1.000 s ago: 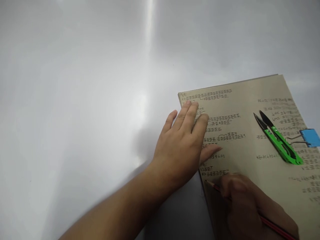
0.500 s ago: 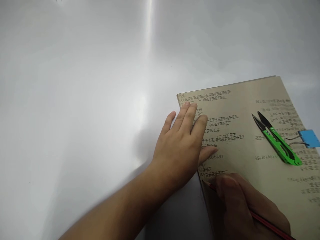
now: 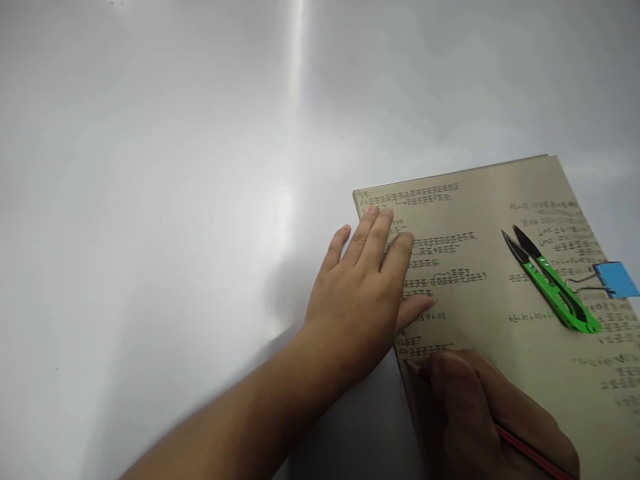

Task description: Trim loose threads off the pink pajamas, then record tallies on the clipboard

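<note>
My left hand (image 3: pixel 363 283) lies flat with fingers spread over the left edge of a sheet of paper (image 3: pixel 480 220), which carries rows of handwritten tally characters. Below it, in shadow, my right hand (image 3: pixel 495 407) pinches a red pencil (image 3: pixel 530 453). The pencil's tip points at the paper's left margin, just under the last written row. Green thread snips (image 3: pixel 555 287) with dark blades rest on the paper, right of my left hand. A blue binder clip (image 3: pixel 617 280) grips the paper's right edge, its wire handle close to the snips.
A pale, glossy table top (image 3: pixel 150 200) spreads to the left and behind the paper, with a bright strip of reflected light down its middle. Another sheet's edge peeks out beneath the top one.
Hardly anything differs. The paper, snips and clip appear a few pixels lower and further left; both hands keep their poses, with the pencil tip at the same margin.
</note>
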A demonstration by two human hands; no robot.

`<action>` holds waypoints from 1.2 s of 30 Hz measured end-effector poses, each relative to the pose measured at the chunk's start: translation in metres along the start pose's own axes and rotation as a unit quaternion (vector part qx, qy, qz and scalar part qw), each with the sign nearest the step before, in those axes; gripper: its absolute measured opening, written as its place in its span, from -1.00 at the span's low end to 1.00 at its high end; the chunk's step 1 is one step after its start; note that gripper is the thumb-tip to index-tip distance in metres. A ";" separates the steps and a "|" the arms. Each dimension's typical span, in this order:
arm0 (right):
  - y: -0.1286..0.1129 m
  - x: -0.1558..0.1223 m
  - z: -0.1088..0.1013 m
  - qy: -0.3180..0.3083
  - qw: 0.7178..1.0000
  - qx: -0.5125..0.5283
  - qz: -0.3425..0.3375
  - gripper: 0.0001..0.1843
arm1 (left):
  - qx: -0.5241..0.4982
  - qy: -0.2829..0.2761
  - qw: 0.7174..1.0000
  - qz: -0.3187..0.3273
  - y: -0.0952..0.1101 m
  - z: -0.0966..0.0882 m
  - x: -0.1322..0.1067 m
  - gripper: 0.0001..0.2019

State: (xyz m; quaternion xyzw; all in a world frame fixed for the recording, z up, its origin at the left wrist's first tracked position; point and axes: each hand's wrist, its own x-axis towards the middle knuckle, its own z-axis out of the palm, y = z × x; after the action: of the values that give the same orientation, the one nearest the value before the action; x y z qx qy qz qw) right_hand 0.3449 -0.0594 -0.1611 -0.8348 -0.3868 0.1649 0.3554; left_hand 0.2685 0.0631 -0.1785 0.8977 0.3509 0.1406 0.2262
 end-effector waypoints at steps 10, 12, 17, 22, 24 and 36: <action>-0.001 0.000 0.000 -0.002 1.000 -0.004 -0.002 -0.63 | 0.005 -0.001 1.000 0.000 0.000 -0.001 0.000 -0.48; 0.000 -0.001 0.000 0.011 1.000 -0.009 -0.005 -0.65 | 0.001 0.001 1.000 0.001 0.000 -0.001 0.000 -0.49; -0.001 0.000 0.000 0.011 1.000 -0.018 0.015 -0.61 | -0.004 -0.002 1.000 -0.002 0.000 -0.001 0.000 -0.50; -0.001 0.000 0.000 -0.002 1.000 -0.008 0.007 -0.63 | 0.003 0.000 1.000 -0.001 0.000 -0.001 0.000 -0.50; -0.001 0.000 0.000 0.000 1.000 0.004 0.004 -0.63 | 0.007 -0.002 1.000 -0.001 0.000 -0.001 0.000 -0.49; -0.002 0.000 0.002 0.020 0.999 0.042 0.004 -0.64 | 0.003 -0.003 1.000 -0.001 0.000 -0.001 0.000 -0.48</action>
State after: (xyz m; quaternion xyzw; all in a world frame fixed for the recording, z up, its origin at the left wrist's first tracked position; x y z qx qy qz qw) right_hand 0.3427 -0.0574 -0.1607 -0.8238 -0.3690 0.1661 0.3969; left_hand 0.2682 0.0632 -0.1777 0.8988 0.3511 0.1362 0.2243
